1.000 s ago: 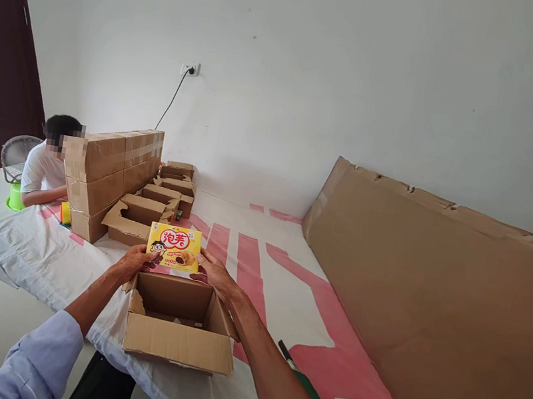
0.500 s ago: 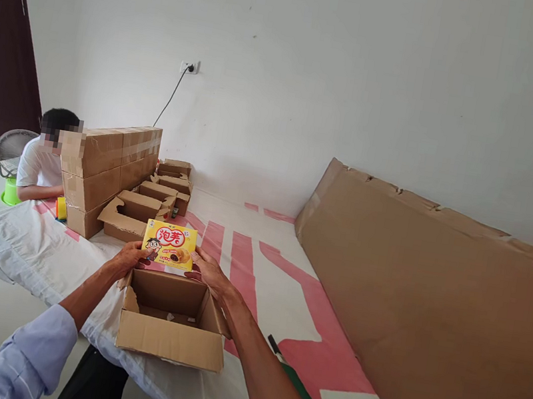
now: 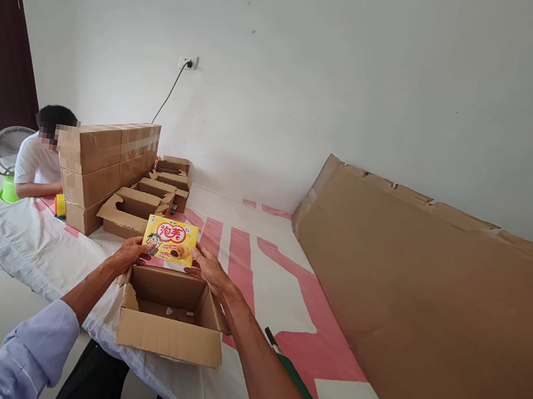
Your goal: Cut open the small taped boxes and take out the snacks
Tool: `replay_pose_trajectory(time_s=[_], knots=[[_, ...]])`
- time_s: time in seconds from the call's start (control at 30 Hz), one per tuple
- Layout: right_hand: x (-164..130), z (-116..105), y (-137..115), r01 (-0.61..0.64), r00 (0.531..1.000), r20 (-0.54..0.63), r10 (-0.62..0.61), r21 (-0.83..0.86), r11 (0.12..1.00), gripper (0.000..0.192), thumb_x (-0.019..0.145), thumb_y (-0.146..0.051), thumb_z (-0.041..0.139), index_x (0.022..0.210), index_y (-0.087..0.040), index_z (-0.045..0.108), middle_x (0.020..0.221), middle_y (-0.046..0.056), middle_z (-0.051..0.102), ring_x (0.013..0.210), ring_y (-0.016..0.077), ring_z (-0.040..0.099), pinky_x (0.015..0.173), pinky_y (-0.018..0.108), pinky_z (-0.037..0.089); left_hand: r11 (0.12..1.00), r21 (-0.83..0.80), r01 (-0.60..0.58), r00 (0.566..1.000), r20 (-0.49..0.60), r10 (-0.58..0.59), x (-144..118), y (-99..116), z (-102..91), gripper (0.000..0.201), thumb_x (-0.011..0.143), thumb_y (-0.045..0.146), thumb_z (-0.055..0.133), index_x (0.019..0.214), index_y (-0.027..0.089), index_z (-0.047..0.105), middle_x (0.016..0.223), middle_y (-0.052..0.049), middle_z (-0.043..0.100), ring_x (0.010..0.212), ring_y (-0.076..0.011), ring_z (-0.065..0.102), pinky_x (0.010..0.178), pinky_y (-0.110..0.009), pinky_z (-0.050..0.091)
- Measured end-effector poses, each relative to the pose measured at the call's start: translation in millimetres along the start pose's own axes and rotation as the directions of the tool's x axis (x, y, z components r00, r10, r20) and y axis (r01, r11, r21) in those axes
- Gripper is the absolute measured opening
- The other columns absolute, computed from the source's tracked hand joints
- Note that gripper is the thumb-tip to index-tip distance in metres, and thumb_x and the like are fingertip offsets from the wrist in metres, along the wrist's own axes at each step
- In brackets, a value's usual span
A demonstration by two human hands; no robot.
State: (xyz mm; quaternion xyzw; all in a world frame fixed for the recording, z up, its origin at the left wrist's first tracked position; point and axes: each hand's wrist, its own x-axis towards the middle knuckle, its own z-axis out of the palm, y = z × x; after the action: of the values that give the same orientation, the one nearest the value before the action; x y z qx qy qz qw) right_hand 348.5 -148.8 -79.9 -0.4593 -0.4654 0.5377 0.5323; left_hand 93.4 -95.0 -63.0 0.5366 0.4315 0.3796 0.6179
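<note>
Both hands, left hand (image 3: 129,252) and right hand (image 3: 209,269), hold yellow snack box (image 3: 169,240) reading "泡芙"

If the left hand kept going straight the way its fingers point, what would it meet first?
The left hand already grips the yellow snack box at its left edge, so that box comes first. Beyond it, probably the open cartons farther back; depth is unclear.

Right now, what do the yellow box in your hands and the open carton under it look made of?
Yellow box: likely thin printed paperboard, smooth and slightly glossy, with crisp cartoon graphics. Open carton: plain brown corrugated cardboard, matte, with bent flaps and raw edges.
</note>
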Motion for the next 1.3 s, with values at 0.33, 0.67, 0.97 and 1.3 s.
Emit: replay_pose_trajectory(time_s=[0.33,0.67,0.97,1.3], knots=[[1.1,3.2,2.0,0.043,0.999,0.005,-0.044,0.094,0.995,0.033,0.078,-0.036,0.086,0.107,-0.023,0.075,0.117,0.009,0.081,0.109,0.0285,0.077,0.091,0.044,0.067,0.987,0.144,-0.074,0.997,-0.016,0.077,-0.6,-3.1,-0.6,0.051,0.074,0.06,0.084,0.097,0.015,0.074,0.099,-0.011,0.076,0.071,-0.0158,0.066,0.061,-0.025,0.049],[-7.2,-14.0,6.5,0.188,0.952,-0.287,-0.105,0.281,0.941,0.046,0.065,-0.045,0.093,0.1,-0.022,0.074,0.103,0.005,0.082,0.09,0.0225,0.078,0.074,0.032,0.065,0.84,0.491,-0.233,0.926,-0.152,0.345,-19.1,-16.6,-21.9,0.047,0.069,0.029,0.088,0.113,0.023,0.076,0.127,-0.009,0.068,0.129,-0.0322,0.06,0.12,-0.044,0.041],[-39.4,-53.5,7.0,0.372,0.813,-0.57,-0.115,0.358,0.856,0.046,0.057,-0.041,0.097,0.091,-0.022,0.071,0.094,0.0,0.08,0.083,0.0176,0.074,0.071,0.031,0.066,0.97,0.221,0.097,0.942,-0.335,-0.018,45.9,-21.3,-75.5,0.071,0.075,0.063,0.086,0.121,0.016,0.059,0.126,-0.02,0.072,0.101,-0.0332,0.075,0.082,-0.044,0.062],[-43.3,-109.9,94.1,0.303,0.686,-0.718,-0.119,0.133,0.944,0.041,0.065,-0.054,0.084,0.09,-0.028,0.066,0.098,0.004,0.079,0.083,0.0253,0.076,0.073,0.042,0.068,0.996,0.045,0.078,0.916,-0.397,-0.054,116.0,-38.0,-62.4,0.09,0.066,0.062,0.095,0.13,0.017,0.051,0.131,-0.023,0.072,0.109,-0.0358,0.075,0.084,-0.044,0.063]])
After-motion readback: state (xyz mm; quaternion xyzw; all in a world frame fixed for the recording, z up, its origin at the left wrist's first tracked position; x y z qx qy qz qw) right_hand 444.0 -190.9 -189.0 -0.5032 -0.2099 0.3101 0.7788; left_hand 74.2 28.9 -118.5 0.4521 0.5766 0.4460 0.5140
